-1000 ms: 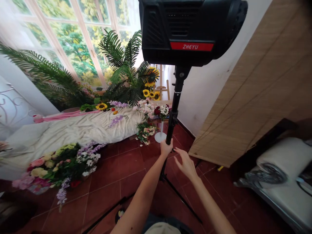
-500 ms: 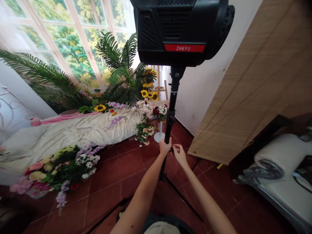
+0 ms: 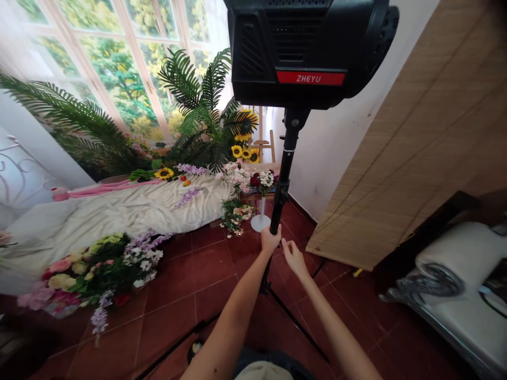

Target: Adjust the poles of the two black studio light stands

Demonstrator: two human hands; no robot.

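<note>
Lamp head [image 3: 309, 53] sits toward 12 o'clock on the black pole [image 3: 277, 214], so the weight looks to be carried high. Our left hand [image 3: 271, 240] is wrapped round the pole below its clamp [image 3: 282, 191]; our right hand [image 3: 293, 257] is just beside at 4 o'clock, fingers drawn together, and we cannot tell whether they pinch anything. If a joint worked loose while our left grip slackened, the tube could drop and nip us, and a sideways tug might tip everything. One tripod leg [image 3: 299, 325] runs toward 5 o'clock and another leg [image 3: 174, 346] toward 8, so a careless step could catch either.

White wall [image 3: 336, 137] and bamboo blind [image 3: 380, 174] bound us from 1 to 2 o'clock; the pale seat [image 3: 461, 311] is well apart toward 4. At 10, beyond the pole, the white flower stand [image 3: 260, 224] could get knocked. Most open room is tiled floor [image 3: 202, 269] between 8 and 9, short of the bouquet [image 3: 95, 269].
</note>
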